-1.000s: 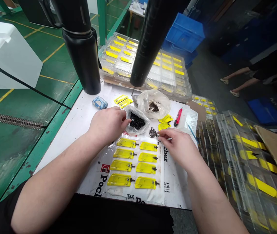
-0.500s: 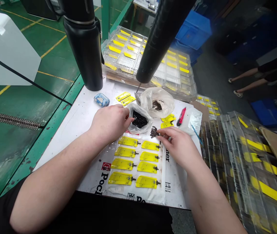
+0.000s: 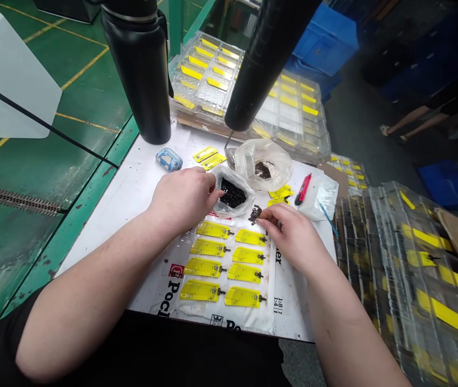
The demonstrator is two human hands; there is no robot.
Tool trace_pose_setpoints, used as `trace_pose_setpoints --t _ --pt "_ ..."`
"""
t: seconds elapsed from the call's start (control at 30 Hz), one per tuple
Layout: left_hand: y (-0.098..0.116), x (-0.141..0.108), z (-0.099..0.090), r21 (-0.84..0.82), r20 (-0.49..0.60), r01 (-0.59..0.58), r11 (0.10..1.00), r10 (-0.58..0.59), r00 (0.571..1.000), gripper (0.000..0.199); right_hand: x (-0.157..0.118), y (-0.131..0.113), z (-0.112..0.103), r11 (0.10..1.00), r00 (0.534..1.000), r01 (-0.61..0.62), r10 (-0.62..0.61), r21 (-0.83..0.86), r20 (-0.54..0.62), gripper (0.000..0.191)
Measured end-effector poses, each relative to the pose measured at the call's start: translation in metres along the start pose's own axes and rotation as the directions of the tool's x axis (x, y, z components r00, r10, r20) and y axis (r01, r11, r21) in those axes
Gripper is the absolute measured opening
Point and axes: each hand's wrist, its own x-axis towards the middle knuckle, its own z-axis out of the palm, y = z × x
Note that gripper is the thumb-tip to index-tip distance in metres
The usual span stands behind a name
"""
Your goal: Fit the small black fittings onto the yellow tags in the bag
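Observation:
My left hand (image 3: 186, 194) is at the near left edge of a clear plastic bag of small black parts (image 3: 232, 192). Its thumb and fingers are closed together, and what they hold, if anything, is too small to tell. My right hand (image 3: 287, 231) pinches at a little heap of small dark metal parts (image 3: 255, 213) on the table. Whether a piece is between those fingertips is hidden. Between my forearms, yellow plates (image 3: 206, 267) lie in two columns on a printed plastic sheet, each with a dark fitting at its right end.
A second bag (image 3: 271, 174) with brown parts stands behind. Around lie a red utility knife (image 3: 303, 189), a blue case (image 3: 169, 159) and loose yellow plates (image 3: 208, 158). A black bottle (image 3: 138, 80) and a black tube (image 3: 261, 64) rise at the back. Clear trays (image 3: 406, 269) are stacked right.
The view has shifted slightly. My right fingers have closed in at the edge of the dark heap, while my left hand stays by the bag of black parts.

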Motion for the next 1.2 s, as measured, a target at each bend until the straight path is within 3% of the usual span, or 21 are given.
trace_pose_setpoints --t 0.23,0.43,0.53,0.63,0.73,0.83,0.97,1.1,1.2 --pt "0.001 0.0 -0.001 0.001 0.004 0.013 1.0 -0.013 1.0 0.037 -0.006 0.004 -0.005 0.991 0.991 -0.117 0.121 0.069 -0.051 0.013" --pt "0.001 -0.001 -0.001 -0.029 -0.028 -0.016 0.999 0.015 0.999 0.034 -0.006 0.011 0.001 0.935 0.974 -0.176 0.21 0.307 -0.081 0.025" --pt "0.001 -0.001 -0.001 -0.071 -0.067 -0.04 0.997 0.035 0.997 0.032 -0.007 0.007 0.0 0.92 0.972 -0.194 0.227 0.34 -0.061 0.027" --pt "0.005 -0.003 -0.001 -0.228 -0.098 -0.097 0.969 0.076 0.992 0.028 -0.014 -0.004 -0.004 0.894 0.963 -0.218 0.263 0.392 -0.064 0.025" --pt "0.013 -0.006 0.0 -0.487 -0.095 -0.168 0.857 0.14 0.986 0.024 -0.025 -0.016 -0.006 0.88 0.957 -0.185 0.263 0.438 -0.125 0.025" --pt "0.02 -0.008 0.0 -0.605 -0.08 -0.201 0.77 0.192 0.978 0.023 -0.034 -0.02 -0.006 0.94 0.96 -0.116 0.189 0.322 -0.205 0.02" --pt "0.019 -0.008 0.002 -0.595 -0.1 -0.175 0.784 0.143 0.985 0.021 -0.034 -0.01 -0.004 0.988 0.959 -0.077 0.111 0.136 -0.261 0.016" --pt "0.015 -0.006 0.004 -0.573 -0.139 -0.157 0.804 0.094 0.986 0.02 -0.022 0.002 -0.002 0.998 0.974 0.046 -0.052 -0.032 -0.222 0.02" --pt "0.014 -0.005 0.006 -0.552 -0.133 -0.157 0.819 0.099 0.986 0.022 -0.012 0.004 0.0 0.991 0.985 0.069 -0.086 -0.115 -0.148 0.021"
